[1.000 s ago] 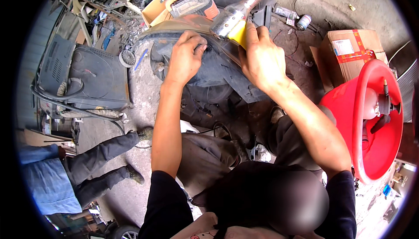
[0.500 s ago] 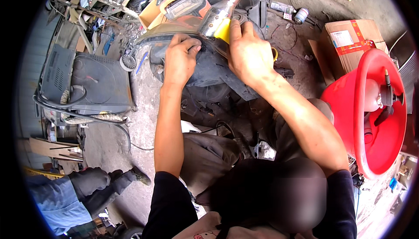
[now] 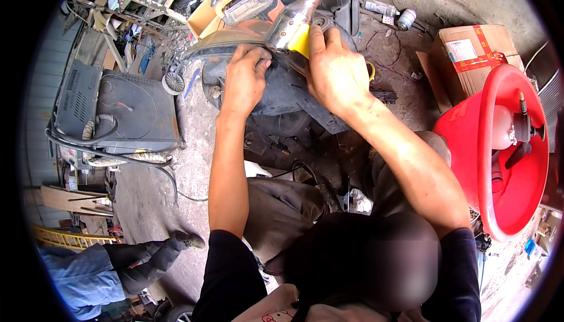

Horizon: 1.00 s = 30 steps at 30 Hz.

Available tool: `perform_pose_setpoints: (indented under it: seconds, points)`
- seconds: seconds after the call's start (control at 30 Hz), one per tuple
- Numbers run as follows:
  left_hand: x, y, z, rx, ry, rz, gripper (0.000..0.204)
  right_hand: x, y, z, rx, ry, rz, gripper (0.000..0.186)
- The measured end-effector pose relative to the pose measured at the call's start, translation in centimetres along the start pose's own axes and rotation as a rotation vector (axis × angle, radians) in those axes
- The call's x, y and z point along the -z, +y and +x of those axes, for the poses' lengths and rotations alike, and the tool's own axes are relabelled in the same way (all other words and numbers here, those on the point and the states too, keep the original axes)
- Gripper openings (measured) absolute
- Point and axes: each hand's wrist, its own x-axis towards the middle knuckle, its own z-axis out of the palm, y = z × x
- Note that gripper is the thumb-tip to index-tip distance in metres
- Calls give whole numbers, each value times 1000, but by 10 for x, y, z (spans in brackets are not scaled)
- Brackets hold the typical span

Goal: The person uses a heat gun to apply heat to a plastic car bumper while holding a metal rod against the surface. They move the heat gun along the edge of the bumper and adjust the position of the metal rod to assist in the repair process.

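Head view showed the right hand [image 3: 342, 75] with fingers wrapped round a yellow tool [image 3: 299, 41], its perforated, shiny metal tube [image 3: 282, 30] slanting over a dusty, curved black housing [image 3: 281, 91] before the knees. The left hand [image 3: 244, 84] bent its fingers at the housing's rim; their grip could not be told. Rightward stood a smooth red plastic tub [image 3: 461, 140] and a white-labelled cardboard box [image 3: 483, 73].

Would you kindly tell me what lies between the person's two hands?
The head view shows some of the dark plastic part between the left hand and right hand, plus the lower end of the silver tool and a yellow piece.
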Motion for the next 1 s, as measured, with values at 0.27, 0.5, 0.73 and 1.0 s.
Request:
perform_pose_setpoints:
  seconds: [0.27, 0.5, 0.73, 1.0]
  points:
    - [0, -3, 1, -21, -30, 16, 14, -1, 0, 1, -3, -4, 8, 59]
    - [0, 2, 2, -8, -49, 52, 21, 5, 0, 0, -13, -14, 28, 60]
    - [-3, 4, 2, -8, -31, 61, 25, 5, -1, -1, -4, -8, 35, 60]
    - [-12, -3, 6, -61, 23, 98, 23, 7, -2, -2, -1, 50, 13, 62]
